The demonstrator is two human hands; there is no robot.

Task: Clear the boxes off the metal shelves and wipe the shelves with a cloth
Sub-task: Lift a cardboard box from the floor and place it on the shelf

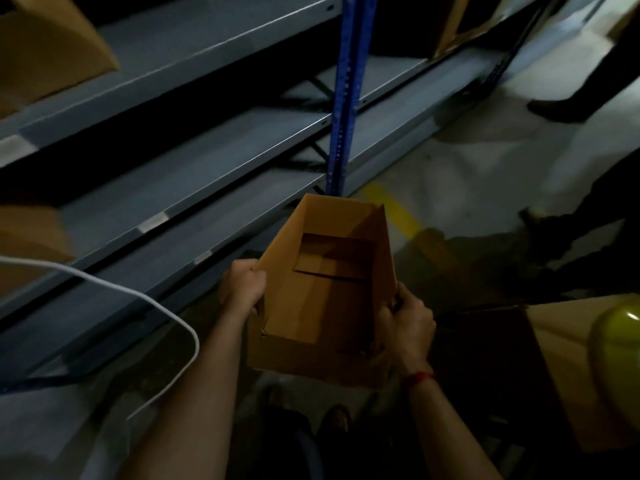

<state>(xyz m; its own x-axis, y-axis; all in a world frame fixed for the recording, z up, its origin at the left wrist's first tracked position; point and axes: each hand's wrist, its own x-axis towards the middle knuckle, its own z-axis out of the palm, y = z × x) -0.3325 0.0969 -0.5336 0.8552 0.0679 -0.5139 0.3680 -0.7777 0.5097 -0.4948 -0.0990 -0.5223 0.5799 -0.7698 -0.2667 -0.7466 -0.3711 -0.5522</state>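
An open, empty brown cardboard box [325, 292] hangs in the air in front of the grey metal shelves [194, 168]. My left hand [244, 284] grips its left wall, fingers curled over the rim. My right hand [405, 323] grips the right wall near the front corner. A red band circles my right wrist. Another cardboard box [48, 46] stands on the upper shelf at the far left, and one more box [31, 244] sits on a lower shelf at the left edge. No cloth is in view.
A blue upright post [346, 98] divides the shelving. A white cable [138, 299] loops across the lower left. Another person's dark legs [588, 91] stand at the right. Flat cardboard [554, 358] and a yellow-green round object [620, 344] lie at the right. A yellow line [394, 209] marks the floor.
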